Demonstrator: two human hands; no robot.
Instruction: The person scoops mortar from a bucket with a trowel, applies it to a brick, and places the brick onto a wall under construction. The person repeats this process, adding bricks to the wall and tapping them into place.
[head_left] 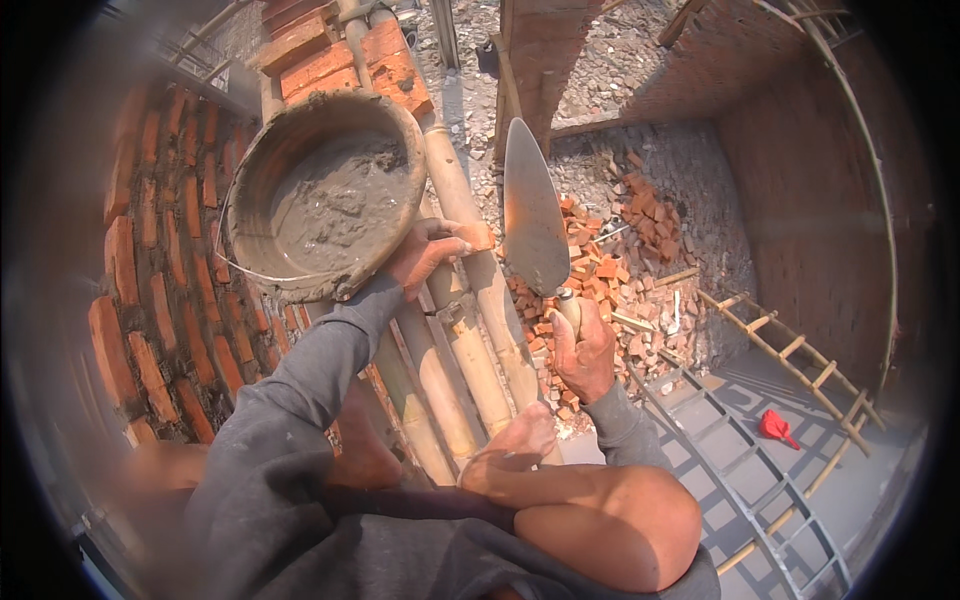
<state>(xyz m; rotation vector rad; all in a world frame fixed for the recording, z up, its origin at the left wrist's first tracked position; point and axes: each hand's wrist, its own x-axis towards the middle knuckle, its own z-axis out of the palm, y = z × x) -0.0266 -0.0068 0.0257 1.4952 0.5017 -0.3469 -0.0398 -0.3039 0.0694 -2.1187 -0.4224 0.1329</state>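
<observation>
My right hand (585,350) is closed around the wooden handle of a pointed brick trowel (535,210). The blade points up and away from me, with grey smears near its lower end. To the left, a round mortar-caked bucket (415,165) with a thin wire handle stands on the bamboo platform, partly filled with wet grey mortar (345,205). Beside the bucket's right rim is my left hand (425,260), its fingers curled. An orange, brick-like piece (480,238) shows at its fingertips; the hand hides most of what it may hold.
I squat barefoot on bamboo poles (470,365), high above the ground. Along the left runs a brick wall (165,270). Bricks (400,75) lie beyond the bucket. Below right are a heap of broken bricks (600,270), a bamboo ladder (790,345), a metal ladder (745,480) and a red object (775,428).
</observation>
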